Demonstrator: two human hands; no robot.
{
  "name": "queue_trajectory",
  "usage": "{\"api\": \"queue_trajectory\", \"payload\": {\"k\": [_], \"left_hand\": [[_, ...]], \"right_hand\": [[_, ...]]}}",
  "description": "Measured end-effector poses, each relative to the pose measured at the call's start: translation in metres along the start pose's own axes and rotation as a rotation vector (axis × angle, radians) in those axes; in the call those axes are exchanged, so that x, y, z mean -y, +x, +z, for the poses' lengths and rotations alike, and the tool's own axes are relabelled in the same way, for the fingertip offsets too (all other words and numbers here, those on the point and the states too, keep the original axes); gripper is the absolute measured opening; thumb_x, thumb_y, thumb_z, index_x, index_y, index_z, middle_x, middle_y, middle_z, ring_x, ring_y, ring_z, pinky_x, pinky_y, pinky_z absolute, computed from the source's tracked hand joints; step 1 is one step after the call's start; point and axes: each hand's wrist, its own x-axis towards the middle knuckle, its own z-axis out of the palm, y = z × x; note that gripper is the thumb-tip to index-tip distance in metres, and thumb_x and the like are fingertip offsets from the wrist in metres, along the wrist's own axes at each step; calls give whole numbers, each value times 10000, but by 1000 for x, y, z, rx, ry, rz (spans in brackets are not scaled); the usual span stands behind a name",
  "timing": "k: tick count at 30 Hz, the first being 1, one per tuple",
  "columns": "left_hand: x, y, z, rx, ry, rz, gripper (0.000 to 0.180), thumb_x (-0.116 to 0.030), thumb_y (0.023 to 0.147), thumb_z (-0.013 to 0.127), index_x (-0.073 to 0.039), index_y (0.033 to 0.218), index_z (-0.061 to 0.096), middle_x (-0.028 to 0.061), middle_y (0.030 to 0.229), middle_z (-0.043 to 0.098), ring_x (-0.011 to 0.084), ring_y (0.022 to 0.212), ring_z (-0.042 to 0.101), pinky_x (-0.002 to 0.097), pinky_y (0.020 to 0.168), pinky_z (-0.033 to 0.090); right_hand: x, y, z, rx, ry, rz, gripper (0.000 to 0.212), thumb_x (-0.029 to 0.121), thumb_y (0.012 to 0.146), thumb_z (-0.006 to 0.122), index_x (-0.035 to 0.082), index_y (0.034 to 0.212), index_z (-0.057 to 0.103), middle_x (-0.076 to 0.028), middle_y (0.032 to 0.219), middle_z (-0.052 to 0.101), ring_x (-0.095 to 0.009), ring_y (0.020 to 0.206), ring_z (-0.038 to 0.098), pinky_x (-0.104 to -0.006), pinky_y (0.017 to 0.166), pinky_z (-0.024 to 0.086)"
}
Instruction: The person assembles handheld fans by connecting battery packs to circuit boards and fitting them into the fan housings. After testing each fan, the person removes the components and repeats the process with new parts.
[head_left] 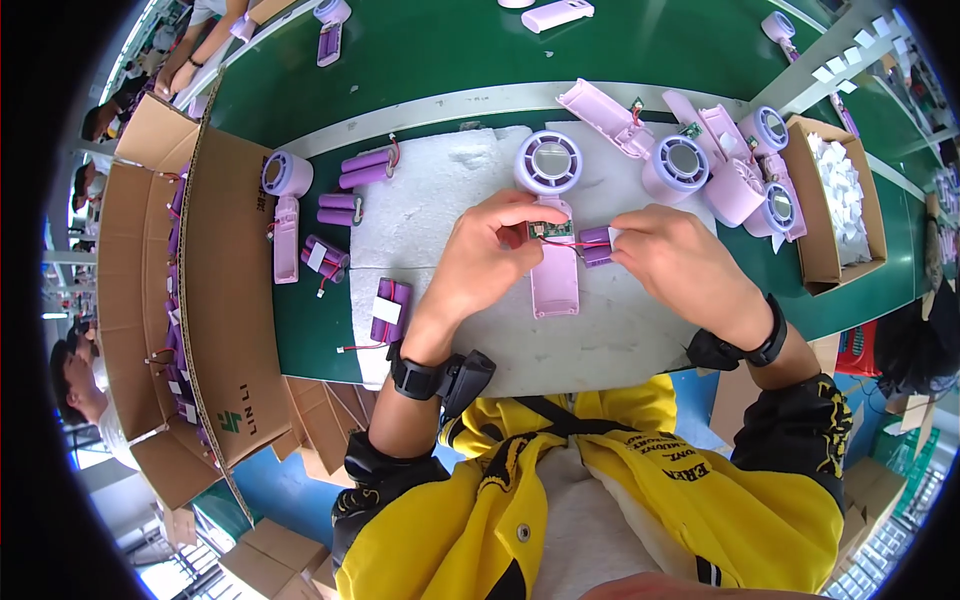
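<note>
A lilac handheld fan (556, 290) lies in front of me with its round head away from me and its handle open. A small green circuit board (553, 230) sits in the handle. My left hand (485, 255) is closed around the handle at the board, index finger and thumb on either side. My right hand (680, 258) grips a purple battery pack (594, 246) just right of the handle, with something white at its fingertips. A thin red wire (565, 243) runs between board and pack. The right fingertips are partly hidden.
Several battery packs (390, 310) and another fan (286, 235) lie to the left, beside a large cardboard box (235, 300). Fan heads and shells (680, 165) crowd the back right. A small box (870, 262) of white pieces stands at right. Foam sheets (440, 170) cover the green table.
</note>
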Motion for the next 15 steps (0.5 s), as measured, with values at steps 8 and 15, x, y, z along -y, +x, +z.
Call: {"api": "queue_trajectory", "payload": {"k": [8,15], "left_hand": [[-3,0,2,11,33,-16,369,77,736,591,-74,1043,729,21,1011,638,85,726,525,222,671,450],[3,-1,5,-7,10,-16,368,88,757,584,-67,1061,721,22,1050,630,84,761,534,222,681,451]], "right_hand": [[12,0,2,151,-158,44,155,28,683,707,-68,785,642,-175,984,678,-326,836,643,-384,721,538],[2,-1,1,31,-11,24,97,34,740,690,-43,784,652,-162,980,698,-338,789,647,-392,707,540]]}}
